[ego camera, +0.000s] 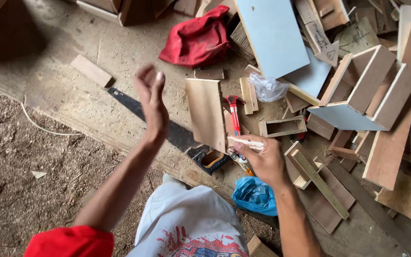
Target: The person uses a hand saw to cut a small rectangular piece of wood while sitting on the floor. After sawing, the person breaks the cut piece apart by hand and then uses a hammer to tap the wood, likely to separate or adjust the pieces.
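Observation:
My left hand [151,102] is raised above the floor, fingers loosely together, holding nothing. It hovers over a black handsaw [177,135] that lies on the dusty boards. My right hand [262,159] is closed on a thin pale wooden stick [246,142], next to an upright plywood panel [206,113]. Just behind that hand lies a hammer [234,114] with a red handle.
A red cloth [197,39] lies at the back, with a light blue board [272,33] beside it. A blue-and-wood box [365,90] and many wood offcuts crowd the right. A small open wooden frame [282,126], a blue plastic bag [254,195], sawdust at left.

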